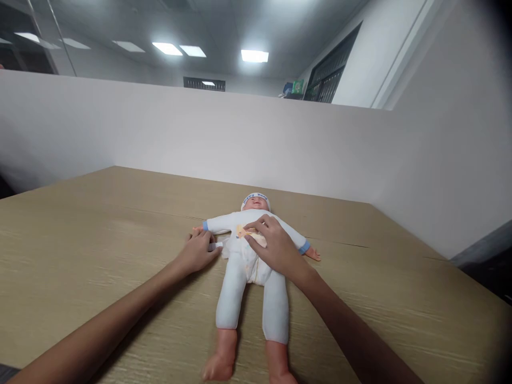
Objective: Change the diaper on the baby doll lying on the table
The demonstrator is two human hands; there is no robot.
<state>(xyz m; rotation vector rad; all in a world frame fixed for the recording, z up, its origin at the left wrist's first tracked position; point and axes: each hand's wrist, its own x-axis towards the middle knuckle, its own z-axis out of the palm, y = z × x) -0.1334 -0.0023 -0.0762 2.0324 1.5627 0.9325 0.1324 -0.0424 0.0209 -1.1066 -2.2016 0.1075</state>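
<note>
A baby doll (231,298) lies on its back, legs toward me, dressed in a white suit with blue cuffs and a white printed cap. Around its hips is a white diaper (251,264) with a coloured print at the front waist. Beside the doll's hip on the left, my left hand (199,249) is closed on the diaper's side tab (216,246), which is pulled outward. My right hand (278,245) lies over the belly, thumb and forefinger closed in on the diaper's front waist edge. Its other fingers hide part of the print.
The wooden table (120,224) carries the doll and has thin seams across it. A pale low partition (240,133) borders its far side, and another wall (448,176) rises at the right. Beyond the partition, a green package (297,87) is visible.
</note>
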